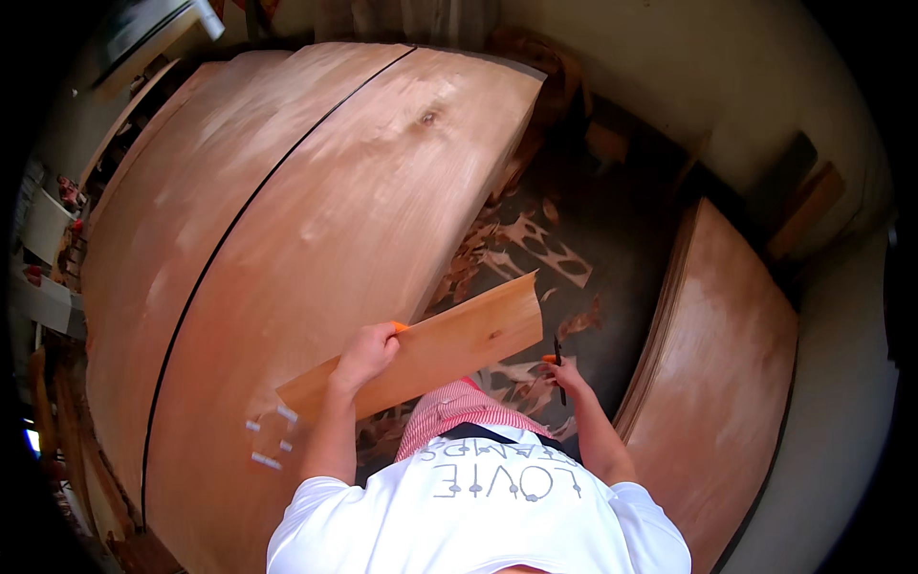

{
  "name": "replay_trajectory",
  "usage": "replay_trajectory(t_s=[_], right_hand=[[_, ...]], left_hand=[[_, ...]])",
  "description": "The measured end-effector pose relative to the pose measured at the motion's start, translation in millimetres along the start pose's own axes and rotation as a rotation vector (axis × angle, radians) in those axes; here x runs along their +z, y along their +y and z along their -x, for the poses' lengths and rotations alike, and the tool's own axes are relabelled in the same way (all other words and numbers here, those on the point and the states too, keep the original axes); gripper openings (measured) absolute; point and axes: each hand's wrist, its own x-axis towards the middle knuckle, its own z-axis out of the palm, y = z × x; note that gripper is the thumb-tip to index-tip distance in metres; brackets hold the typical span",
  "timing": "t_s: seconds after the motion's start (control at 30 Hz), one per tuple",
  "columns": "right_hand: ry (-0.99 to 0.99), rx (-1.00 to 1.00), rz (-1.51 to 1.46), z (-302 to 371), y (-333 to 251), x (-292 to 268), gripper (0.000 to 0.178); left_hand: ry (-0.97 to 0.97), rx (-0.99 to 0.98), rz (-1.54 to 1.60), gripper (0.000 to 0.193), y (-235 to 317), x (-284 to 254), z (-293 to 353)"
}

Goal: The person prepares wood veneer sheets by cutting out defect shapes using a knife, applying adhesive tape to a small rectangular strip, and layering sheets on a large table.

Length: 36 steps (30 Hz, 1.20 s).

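My left hand (pixel 368 356) is closed on the edge of a long strip of wood veneer (pixel 469 337), which slants up to the right in front of me. An orange covering shows on a fingertip of this hand. Lower to the right, my right hand (pixel 568 373) grips a slim black tool (pixel 558 356), held upright and apart from the strip; its exact kind is too small to tell. Orange also shows at this hand's fingertips. To the left lies a large stack of wood veneer sheets (pixel 316 191), partly under the strip and my left forearm.
A black line (pixel 239 215) runs lengthwise across the large stack. Small white pieces (pixel 266 461) lie on it near my left forearm. A second stack of sheets (pixel 727 354) stands at the right. Between the stacks, veneer scraps (pixel 545 249) with round holes litter the dark floor (pixel 622 258).
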Motion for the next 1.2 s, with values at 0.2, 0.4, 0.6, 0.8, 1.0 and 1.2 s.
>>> replay_trajectory(t_s=[0.2, 0.4, 0.6, 0.8, 1.0, 1.2], right_hand=[[0.073, 0.081, 0.092, -73, -122, -46, 0.028], [0.099, -0.049, 0.088, -150, -202, -59, 0.024], [-0.011, -0.282, 0.215, -269, -270, -86, 0.026], [0.016, -0.567, 0.456, -402, -464, -80, 0.019], [-0.123, -0.674, 0.958, -520, -624, -37, 0.025], [-0.029, -0.831, 1.473, -617, -689, -1, 0.032]], left_hand=[[0.076, -0.06, -0.109, 0.023, -24, -22, -162], [0.137, -0.071, -0.106, 0.024, -40, -39, -281], [0.182, -0.165, -0.081, 0.024, -62, -31, -361], [0.276, -0.466, -0.066, 0.024, -90, -24, -426], [0.427, -0.525, -0.145, 0.019, -86, -13, -478], [0.402, -0.708, -0.291, 0.015, -61, -6, -524]])
